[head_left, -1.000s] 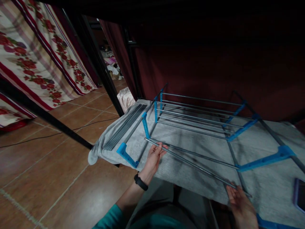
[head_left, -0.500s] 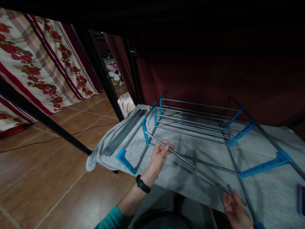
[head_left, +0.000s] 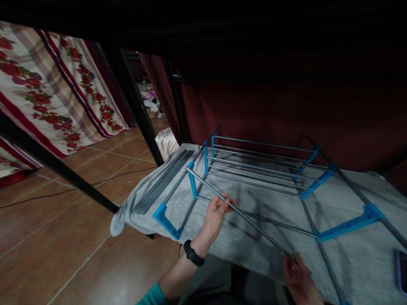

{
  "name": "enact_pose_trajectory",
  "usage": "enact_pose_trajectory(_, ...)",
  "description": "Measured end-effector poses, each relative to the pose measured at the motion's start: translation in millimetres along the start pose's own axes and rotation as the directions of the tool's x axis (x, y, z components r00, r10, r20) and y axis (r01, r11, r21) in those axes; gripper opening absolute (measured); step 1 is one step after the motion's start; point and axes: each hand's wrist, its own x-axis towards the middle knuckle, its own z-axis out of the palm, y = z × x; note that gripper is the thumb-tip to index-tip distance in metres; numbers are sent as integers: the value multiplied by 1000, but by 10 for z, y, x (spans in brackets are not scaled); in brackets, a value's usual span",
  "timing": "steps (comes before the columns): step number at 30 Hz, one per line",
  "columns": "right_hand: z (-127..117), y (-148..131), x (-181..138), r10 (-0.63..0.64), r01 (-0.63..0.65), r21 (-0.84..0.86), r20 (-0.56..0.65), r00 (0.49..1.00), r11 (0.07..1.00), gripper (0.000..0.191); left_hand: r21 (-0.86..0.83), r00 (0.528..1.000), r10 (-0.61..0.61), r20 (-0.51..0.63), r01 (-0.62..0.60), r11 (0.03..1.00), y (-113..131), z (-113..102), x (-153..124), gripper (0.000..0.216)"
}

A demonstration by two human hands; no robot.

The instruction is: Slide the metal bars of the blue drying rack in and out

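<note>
A thin grey metal rod (head_left: pixel 258 229) slants across the front of a partly assembled rack (head_left: pixel 254 166) made of metal tubes and blue plastic brackets. My left hand (head_left: pixel 219 209) pinches the rod near its middle between thumb and fingers. Around its lower right end close the fingers of my right hand (head_left: pixel 298 273). The rod's upper left end lies close to a blue bracket (head_left: pixel 192 180); whether they touch I cannot tell. Another blue bracket (head_left: pixel 167 221) sits at the front left, and a long one (head_left: pixel 349 223) at the right.
Several loose rods (head_left: pixel 163 182) lie side by side on the grey blanket (head_left: pixel 365 262) at its left edge. A phone (head_left: pixel 400 271) rests at the far right. Black bed frame posts (head_left: pixel 140 106) stand at left, beyond them tiled floor (head_left: pixel 89 228) with a cable.
The rod's left end has shifted slightly left and up toward the bracket. My right hand has moved left along with the rod's lower end. My left hand still grips it.
</note>
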Motion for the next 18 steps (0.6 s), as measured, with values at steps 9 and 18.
enact_pose_trajectory(9, 386, 264, -218, 108, -109, 6, 125, 986, 994, 19, 36, 998, -9, 57, 7, 999, -87, 74, -71, 45)
enact_pose_trajectory(18, 595, 557, -383, 270, -290, 49, 242, 932, 956, 17, 120, 996, -43, 81, 33, 992, -258, 138, -166, 37)
